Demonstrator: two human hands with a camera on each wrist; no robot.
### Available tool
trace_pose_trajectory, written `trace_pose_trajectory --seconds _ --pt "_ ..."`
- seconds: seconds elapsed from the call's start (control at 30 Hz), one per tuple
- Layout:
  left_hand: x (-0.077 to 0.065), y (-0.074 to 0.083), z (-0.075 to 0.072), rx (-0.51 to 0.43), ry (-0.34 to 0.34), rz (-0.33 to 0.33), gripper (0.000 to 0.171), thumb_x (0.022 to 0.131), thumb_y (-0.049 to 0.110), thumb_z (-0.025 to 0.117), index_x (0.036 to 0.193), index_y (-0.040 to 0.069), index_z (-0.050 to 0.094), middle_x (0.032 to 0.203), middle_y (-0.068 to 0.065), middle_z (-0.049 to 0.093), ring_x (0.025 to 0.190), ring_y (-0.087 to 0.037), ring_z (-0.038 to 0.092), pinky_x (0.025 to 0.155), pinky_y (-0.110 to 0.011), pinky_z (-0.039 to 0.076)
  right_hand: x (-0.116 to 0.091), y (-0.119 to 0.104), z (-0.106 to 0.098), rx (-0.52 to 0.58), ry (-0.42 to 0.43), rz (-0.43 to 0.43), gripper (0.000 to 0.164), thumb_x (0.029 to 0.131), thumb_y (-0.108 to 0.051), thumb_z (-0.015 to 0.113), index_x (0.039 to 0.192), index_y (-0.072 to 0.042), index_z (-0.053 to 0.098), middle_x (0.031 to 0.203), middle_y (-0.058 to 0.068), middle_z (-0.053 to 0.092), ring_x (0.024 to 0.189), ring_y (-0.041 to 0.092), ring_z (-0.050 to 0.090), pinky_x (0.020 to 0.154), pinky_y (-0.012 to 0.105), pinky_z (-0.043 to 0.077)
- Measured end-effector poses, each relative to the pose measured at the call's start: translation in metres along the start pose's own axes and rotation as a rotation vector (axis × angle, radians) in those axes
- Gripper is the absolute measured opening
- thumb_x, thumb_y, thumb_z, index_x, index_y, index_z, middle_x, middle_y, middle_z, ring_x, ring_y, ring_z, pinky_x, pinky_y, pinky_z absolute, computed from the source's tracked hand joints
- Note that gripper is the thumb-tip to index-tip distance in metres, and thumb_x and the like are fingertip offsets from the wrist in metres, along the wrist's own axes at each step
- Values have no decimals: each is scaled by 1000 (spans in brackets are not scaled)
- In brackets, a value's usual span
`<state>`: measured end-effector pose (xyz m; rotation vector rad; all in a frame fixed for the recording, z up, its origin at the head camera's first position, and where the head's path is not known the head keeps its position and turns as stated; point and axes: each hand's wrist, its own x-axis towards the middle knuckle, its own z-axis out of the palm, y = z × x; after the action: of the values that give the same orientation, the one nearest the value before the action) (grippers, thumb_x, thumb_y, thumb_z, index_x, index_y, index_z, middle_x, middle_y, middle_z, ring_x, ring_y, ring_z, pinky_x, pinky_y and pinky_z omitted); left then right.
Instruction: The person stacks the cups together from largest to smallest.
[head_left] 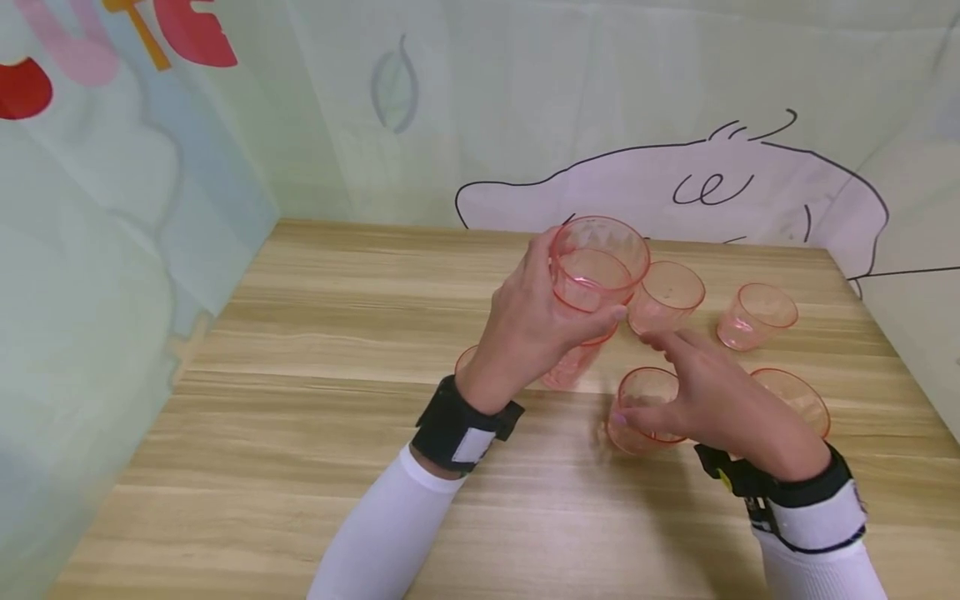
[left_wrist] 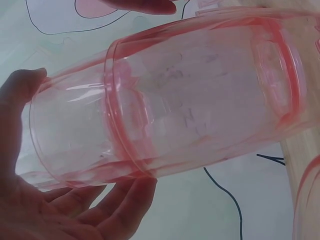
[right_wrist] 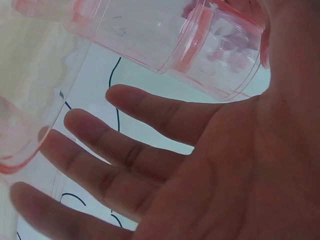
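Observation:
My left hand (head_left: 528, 329) grips a stack of clear pink plastic cups (head_left: 600, 250), one set inside another, thumb and fingers around the upper one. In the left wrist view the nested cups (left_wrist: 185, 95) lie slantwise across the picture, their rims toward the palm. My right hand (head_left: 723, 400) hovers to the right of the stack with fingers spread and nothing in the palm. Its thumb overlaps a single pink cup (head_left: 637, 442) standing on the table. The right wrist view shows the fingers (right_wrist: 165, 117) extended below the held stack (right_wrist: 150, 37).
More pink cups stand on the wooden table (head_left: 300, 417): one behind the stack (head_left: 667, 292), one at the far right (head_left: 757, 317), one partly behind the right hand (head_left: 798, 400). The left wrist mostly hides another cup (head_left: 465, 358). A printed cloth (head_left: 337, 108) borders the back and left.

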<state>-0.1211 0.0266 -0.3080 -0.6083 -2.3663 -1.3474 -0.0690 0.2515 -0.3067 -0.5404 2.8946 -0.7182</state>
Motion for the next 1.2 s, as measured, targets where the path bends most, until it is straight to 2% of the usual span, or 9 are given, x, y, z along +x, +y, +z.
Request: trace_pose_trajectory --seconds 0.17,0.3,0.57,0.97,1.2 --pt "0 1 -2 8 -3 2 94 76 43 86 147 8 36 129 -10 58 113 -22 60 90 -44 53 0 -1 0 -16 -25 23 111 70 -74 77 147 -1 46 141 25 50 127 39 50 101 60 42" --pt "1 0 -3 12 -1 10 93 76 43 86 147 8 36 129 -10 58 113 -23 60 90 -44 53 3 -4 2 -31 -38 38 107 69 -73 78 141 1 50 139 22 54 124 39 53 99 58 44" --pt "5 -3 -5 -4 -16 -6 93 76 45 86 147 9 36 130 -9 58 113 -22 60 89 -43 53 8 -8 10 -77 -58 72 90 72 -61 82 134 -1 57 133 21 56 115 36 58 93 52 49" --pt "7 -3 -5 0 -31 7 92 79 45 84 148 9 34 131 -9 57 114 -22 60 90 -45 53 8 -10 11 -135 -80 102 81 71 -60 81 128 -6 63 123 13 65 110 33 61 85 51 52" --pt "6 -4 -6 8 -28 5 92 79 46 84 148 9 35 131 -10 57 113 -23 60 89 -45 53 10 -10 11 -126 -106 116 80 71 -57 82 129 -5 61 120 13 66 108 33 62 84 50 52"
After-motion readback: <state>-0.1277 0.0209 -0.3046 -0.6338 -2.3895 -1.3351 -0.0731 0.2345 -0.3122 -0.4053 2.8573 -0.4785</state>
